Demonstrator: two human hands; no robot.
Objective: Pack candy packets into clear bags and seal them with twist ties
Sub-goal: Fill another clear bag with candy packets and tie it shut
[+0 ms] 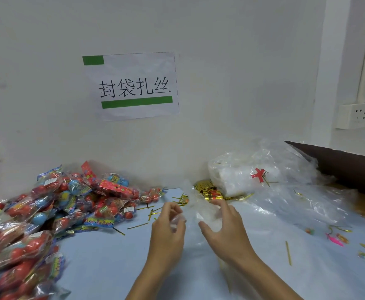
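Note:
Both my hands hold one clear bag (195,221) up above the middle of the blue table. My left hand (169,224) pinches its left edge between thumb and fingers. My right hand (222,226) grips its right side, with the fingers curled round the plastic. The bag looks empty and is hard to see against the table. A big heap of candy packets (47,208), red and blue balls in printed wrappers, fills the left side. Gold twist ties (151,211) lie scattered just beyond my hands, with a bundle of them (208,190) further back.
A stack of clear bags in a plastic wrapper (248,176) sits at the back right, with loose crumpled plastic (307,204) spreading in front of it. Small candy bits and single ties (337,239) lie at the right. A paper sign (134,85) hangs on the wall.

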